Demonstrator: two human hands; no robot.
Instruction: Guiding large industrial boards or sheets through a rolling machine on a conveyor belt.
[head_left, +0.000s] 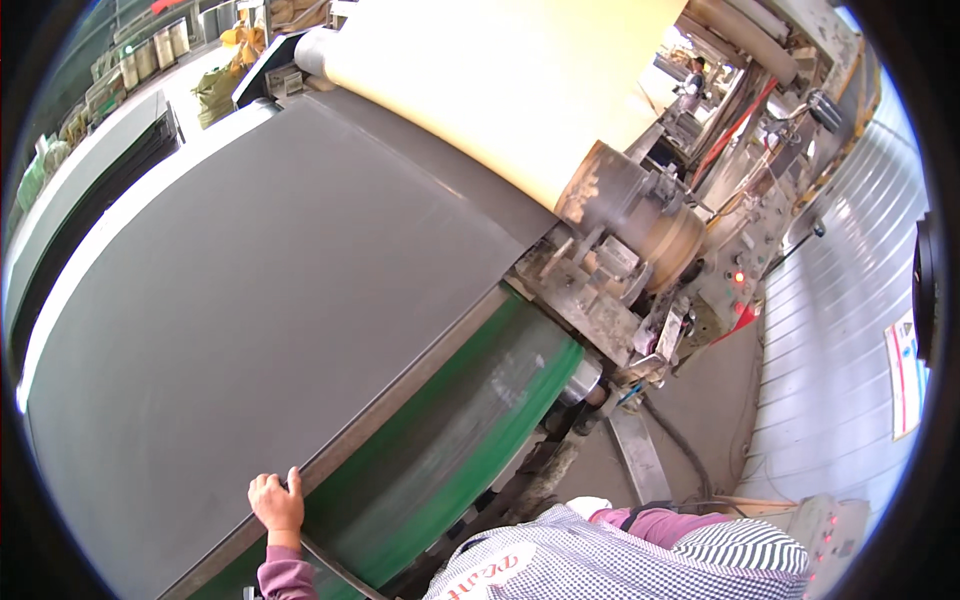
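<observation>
My left hand [275, 505] rests on the near edge of a wide dark grey sheet [270, 290], its thumb apart from the bent fingers. Nothing shows held in it. Below that edge runs a brownish border strip [400, 395], and under it a green and grey belt [470, 430] curves over a roller. My right arm, in a pink sleeve [670, 525], is bent close to my checked apron [570, 560]. At the sleeve's end shows a pale white shape [588, 505]; I cannot make out the right hand's fingers.
A large roller wrapped in yellowish material [500, 80] lies across the far end of the sheet. Its bearing block [600, 270] and machine parts stand at the right. Beyond are a ribbed metal wall [840, 300], a control box [830, 540] and a distant person [692, 85].
</observation>
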